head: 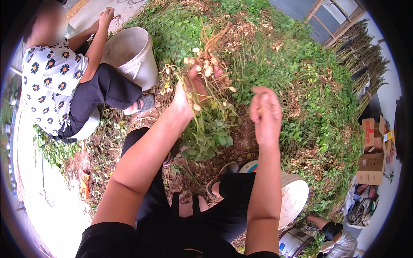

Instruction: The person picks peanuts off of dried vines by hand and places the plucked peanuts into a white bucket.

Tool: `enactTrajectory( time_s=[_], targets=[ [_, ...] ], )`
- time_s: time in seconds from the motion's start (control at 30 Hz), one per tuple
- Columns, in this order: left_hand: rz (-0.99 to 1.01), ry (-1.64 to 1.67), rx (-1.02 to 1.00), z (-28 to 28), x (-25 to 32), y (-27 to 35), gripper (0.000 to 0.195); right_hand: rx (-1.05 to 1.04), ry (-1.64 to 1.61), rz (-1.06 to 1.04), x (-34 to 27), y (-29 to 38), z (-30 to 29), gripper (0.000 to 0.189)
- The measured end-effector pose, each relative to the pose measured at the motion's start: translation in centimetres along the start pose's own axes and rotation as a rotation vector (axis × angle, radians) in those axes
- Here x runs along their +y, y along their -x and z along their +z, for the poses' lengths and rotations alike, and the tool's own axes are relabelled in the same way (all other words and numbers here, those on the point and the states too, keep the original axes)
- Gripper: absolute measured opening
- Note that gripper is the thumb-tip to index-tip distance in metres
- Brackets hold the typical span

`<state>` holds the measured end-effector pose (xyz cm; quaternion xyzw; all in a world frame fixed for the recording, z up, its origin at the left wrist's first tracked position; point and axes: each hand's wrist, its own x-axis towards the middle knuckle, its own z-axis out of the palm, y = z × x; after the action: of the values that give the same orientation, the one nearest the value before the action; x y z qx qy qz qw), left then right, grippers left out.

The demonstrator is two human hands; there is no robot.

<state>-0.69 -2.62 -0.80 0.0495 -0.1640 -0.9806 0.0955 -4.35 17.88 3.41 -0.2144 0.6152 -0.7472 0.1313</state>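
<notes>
My left hand [185, 96] is closed around an uprooted peanut plant [208, 63], just above the middle of the view. Its roots point up and away from me, with several pale pods clustered round them. Stems and green leaves hang down below my wrist. To the right and apart from the plant, my right hand [267, 113] is raised with its fingers curled in and blurred. Whether a pod sits inside those fingers is hidden. A white bucket [294, 201] stands beside my right leg, partly behind my right forearm.
A heap of peanut plants [316, 106] spreads ahead and right. At left, a seated person [55, 74] raises both hands beside a large white bucket [142, 54]. Cardboard boxes [371, 167] line the right wall. Another person [338, 242] and a tub [295, 243] are lower right.
</notes>
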Motion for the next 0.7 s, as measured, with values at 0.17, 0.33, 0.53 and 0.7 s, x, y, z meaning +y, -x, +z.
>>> enactTrajectory(
  time_s=[0.17,0.33,0.53,0.7],
  targets=[
    [-0.023,-0.023,-0.007,-0.7,-0.3,0.3,0.036,-0.259,0.751,-0.414,0.3,1.2,4.9,0.023],
    [-0.076,0.013,-0.001,0.1,-0.9,0.8,0.037,-0.318,0.889,-0.456,1.8,1.3,4.8,0.023],
    [-0.019,0.051,-0.080,-1.2,0.1,-0.2,0.036,-0.314,0.716,-0.483,1.1,2.3,5.6,0.016],
    [0.045,-0.010,-0.027,-1.7,1.6,-0.6,0.035,-0.277,0.535,-0.412,0.6,2.6,4.8,0.019]
  ],
)
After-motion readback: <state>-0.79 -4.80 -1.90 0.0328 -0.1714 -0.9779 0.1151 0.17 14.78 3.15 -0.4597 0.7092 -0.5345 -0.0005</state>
